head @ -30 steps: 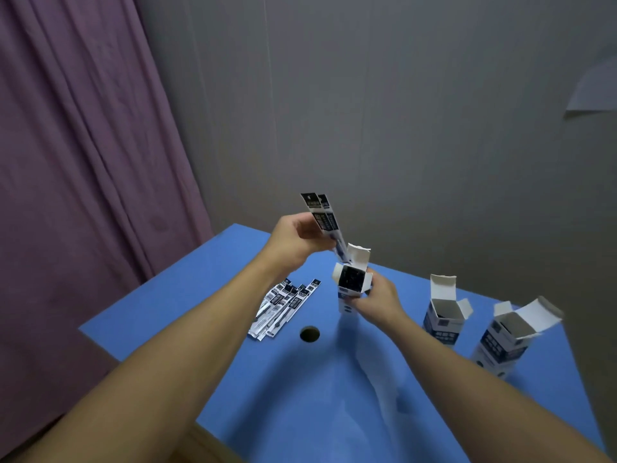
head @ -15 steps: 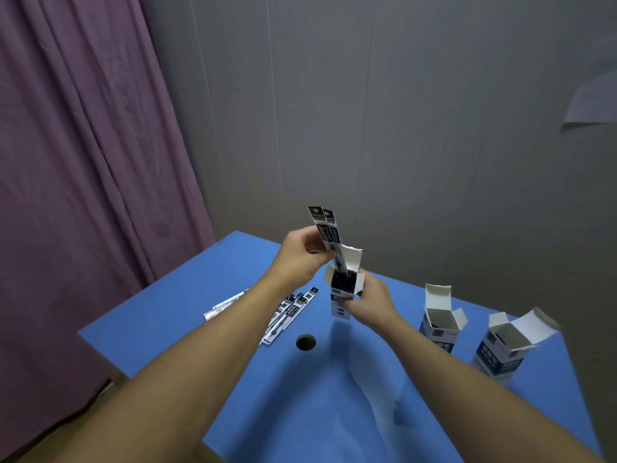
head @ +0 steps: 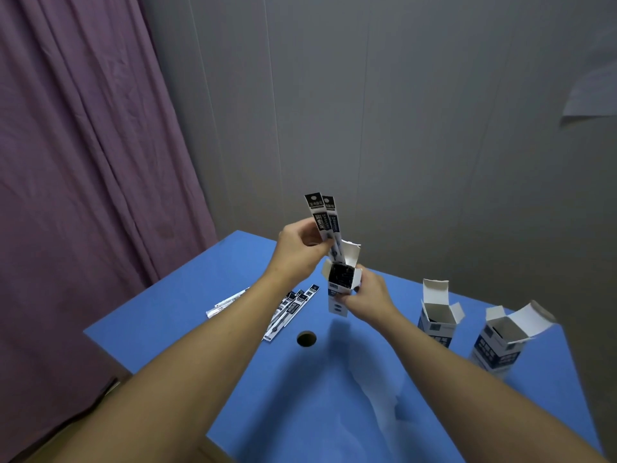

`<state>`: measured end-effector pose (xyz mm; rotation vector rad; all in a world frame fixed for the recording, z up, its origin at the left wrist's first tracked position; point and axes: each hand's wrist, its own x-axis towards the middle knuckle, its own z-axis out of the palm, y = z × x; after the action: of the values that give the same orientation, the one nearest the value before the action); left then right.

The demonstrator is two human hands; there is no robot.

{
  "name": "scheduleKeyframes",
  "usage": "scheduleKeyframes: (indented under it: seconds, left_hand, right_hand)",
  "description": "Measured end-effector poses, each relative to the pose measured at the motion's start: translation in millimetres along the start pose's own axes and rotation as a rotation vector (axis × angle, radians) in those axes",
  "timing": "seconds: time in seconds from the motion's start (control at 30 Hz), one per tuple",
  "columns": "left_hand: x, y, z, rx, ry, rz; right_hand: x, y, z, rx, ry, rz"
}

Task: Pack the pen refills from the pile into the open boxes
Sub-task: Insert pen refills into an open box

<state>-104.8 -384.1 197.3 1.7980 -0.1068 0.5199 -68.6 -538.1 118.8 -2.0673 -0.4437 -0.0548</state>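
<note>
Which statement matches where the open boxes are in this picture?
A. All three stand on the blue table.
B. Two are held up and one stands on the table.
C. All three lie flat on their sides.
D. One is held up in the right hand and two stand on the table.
D: the right hand grips one open box above the blue table, while two more open boxes stand on the table to its right.

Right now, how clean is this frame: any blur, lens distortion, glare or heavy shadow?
Head view: the refills in the left hand show readable print; the rightmost open box is smeared at its edges. Wide-angle bowing bends the wall seams and purple curtain. Dim, even light with no glare; soft arm shadows fall on the blue table.
</note>
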Motion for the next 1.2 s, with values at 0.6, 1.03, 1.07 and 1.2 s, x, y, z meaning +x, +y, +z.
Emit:
scheduleKeyframes:
  seconds: [0.6, 1.03, 1.07, 1.2]
  left_hand:
    - [-12, -10, 3, 0.265, -0.112, 0.033]
    - [-24, -35, 7, 0.573, -0.128, 0.011]
    - [-26, -32, 6, 0.555, -0.139, 0.054]
    - [-25, -22, 9, 0.500, -0.069, 0.190]
  right_hand:
    - [-3, -5, -1, -0.013, 0.017, -0.016]
    - [-11, 5, 4, 0.002, -0.012, 0.002]
    - [-10, 6, 3, 0.003, -0.012, 0.003]
    - [-8, 6, 2, 0.002, -0.023, 0.008]
